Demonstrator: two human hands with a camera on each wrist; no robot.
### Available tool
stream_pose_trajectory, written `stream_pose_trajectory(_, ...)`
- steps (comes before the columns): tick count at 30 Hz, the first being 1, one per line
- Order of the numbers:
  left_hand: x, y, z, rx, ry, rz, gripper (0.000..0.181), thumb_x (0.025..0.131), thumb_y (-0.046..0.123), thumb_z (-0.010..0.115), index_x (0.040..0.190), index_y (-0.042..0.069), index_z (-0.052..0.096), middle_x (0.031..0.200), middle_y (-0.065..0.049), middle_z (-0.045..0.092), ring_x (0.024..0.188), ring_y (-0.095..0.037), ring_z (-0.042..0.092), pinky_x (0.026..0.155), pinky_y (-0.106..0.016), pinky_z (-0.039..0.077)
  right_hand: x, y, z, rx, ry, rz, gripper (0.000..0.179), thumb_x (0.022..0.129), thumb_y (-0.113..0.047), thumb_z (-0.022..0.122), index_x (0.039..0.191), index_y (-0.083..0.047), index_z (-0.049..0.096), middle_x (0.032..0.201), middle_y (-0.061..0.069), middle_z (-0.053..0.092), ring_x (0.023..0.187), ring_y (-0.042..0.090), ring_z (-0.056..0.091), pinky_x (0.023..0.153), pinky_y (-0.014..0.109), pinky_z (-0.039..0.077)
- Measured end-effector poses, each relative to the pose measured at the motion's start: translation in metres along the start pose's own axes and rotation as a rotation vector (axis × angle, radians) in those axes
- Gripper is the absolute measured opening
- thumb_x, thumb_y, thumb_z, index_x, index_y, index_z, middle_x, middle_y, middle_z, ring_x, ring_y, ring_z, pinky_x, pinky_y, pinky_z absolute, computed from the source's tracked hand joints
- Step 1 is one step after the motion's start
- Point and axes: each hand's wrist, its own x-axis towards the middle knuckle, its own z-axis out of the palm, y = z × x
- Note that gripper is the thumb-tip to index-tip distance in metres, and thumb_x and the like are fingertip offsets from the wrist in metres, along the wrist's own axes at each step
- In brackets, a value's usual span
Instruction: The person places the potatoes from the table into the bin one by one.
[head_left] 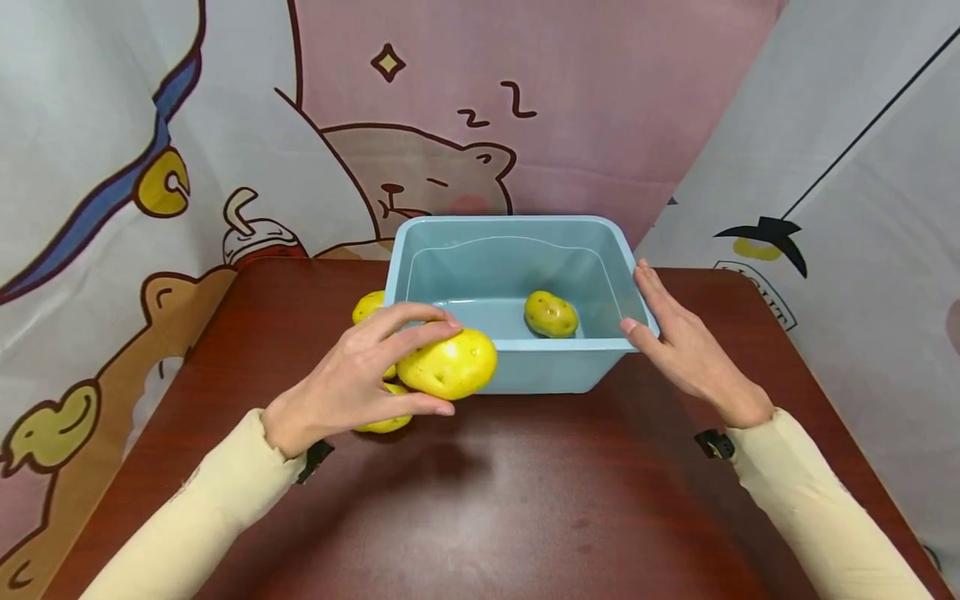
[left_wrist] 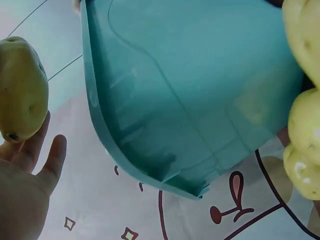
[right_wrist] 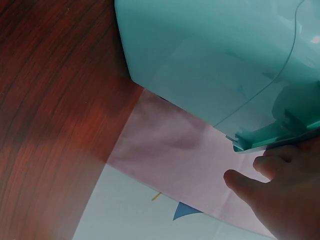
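My left hand (head_left: 337,379) holds a yellow potato (head_left: 448,364) between thumb and fingers, above the table in front of the bin's near left corner. The light blue plastic bin (head_left: 540,369) stands upright, and one potato (head_left: 551,314) lies on its floor toward the right. At the bin's right side, my right hand (head_left: 690,354) rests on the rim, its thumb over the near corner and its straight fingers along the outside. More potatoes (head_left: 385,422) sit left of the bin, partly hidden behind my left hand; several show in the left wrist view (left_wrist: 306,122).
Under everything is a dark red-brown wooden table (head_left: 510,500). A cartoon-printed cloth (head_left: 585,100) hangs close behind the bin and along both sides. Each wrist carries a small black strap-on device (head_left: 716,444).
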Motion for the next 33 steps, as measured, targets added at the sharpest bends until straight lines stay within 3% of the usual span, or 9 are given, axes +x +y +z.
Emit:
stream_pose_trajectory(7, 0.016, -0.01, -0.004, 0.022, 0.007, -0.054, 0.076, 0.08, 0.045, 0.089, 0.141, 0.01, 0.06, 0.137, -0.007, 0.06, 0.125, -0.023, 0.057, 0.101, -0.037, 0.049, 0.0, -0.001, 0.0, 0.002, 0.003, 0.002, 0.08, 0.105, -0.041, 0.056, 0.168, -0.023, 0.011, 0.173, -0.007, 0.005, 0.155, 0.039, 0.02, 0.111, 0.074, 0.028)
stream_pose_trajectory(13, 0.026, -0.021, -0.002, -0.002, 0.014, -0.116, 0.08, 0.072, 0.028, 0.097, 0.142, 0.011, 0.061, 0.138, -0.006, 0.059, 0.122, -0.021, 0.058, 0.098, -0.037, 0.051, 0.0, 0.0, 0.001, 0.002, -0.003, 0.0, 0.079, 0.105, -0.04, 0.056, 0.168, -0.022, 0.011, 0.173, -0.007, 0.005, 0.157, 0.035, 0.018, 0.113, 0.072, 0.028)
stream_pose_trajectory(18, 0.032, -0.029, -0.002, -0.007, -0.008, -0.156, 0.075, 0.077, 0.029, 0.095, 0.142, 0.011, 0.061, 0.139, -0.004, 0.058, 0.122, -0.02, 0.058, 0.098, -0.037, 0.052, 0.002, 0.0, 0.001, 0.001, -0.004, -0.003, 0.079, 0.105, -0.042, 0.055, 0.168, -0.023, 0.01, 0.173, -0.008, 0.004, 0.157, 0.033, 0.016, 0.114, 0.071, 0.027)
stream_pose_trajectory(24, 0.039, -0.041, -0.001, -0.017, -0.068, -0.236, 0.071, 0.083, 0.033, 0.09, 0.143, 0.011, 0.06, 0.141, -0.004, 0.057, 0.118, -0.019, 0.061, 0.095, -0.037, 0.054, 0.001, 0.0, 0.0, 0.003, -0.006, 0.0, 0.079, 0.105, -0.042, 0.055, 0.168, -0.024, 0.01, 0.173, -0.009, 0.004, 0.157, 0.033, 0.016, 0.114, 0.071, 0.027)
stream_pose_trajectory(33, 0.042, -0.062, 0.009, -0.011, -0.224, -0.454, 0.068, 0.088, 0.035, 0.084, 0.147, 0.015, 0.058, 0.146, -0.005, 0.055, 0.122, -0.022, 0.058, 0.099, -0.044, 0.048, 0.0, 0.001, -0.002, 0.005, -0.01, 0.002, 0.079, 0.105, -0.042, 0.055, 0.168, -0.025, 0.01, 0.173, -0.009, 0.004, 0.157, 0.034, 0.017, 0.114, 0.071, 0.027)
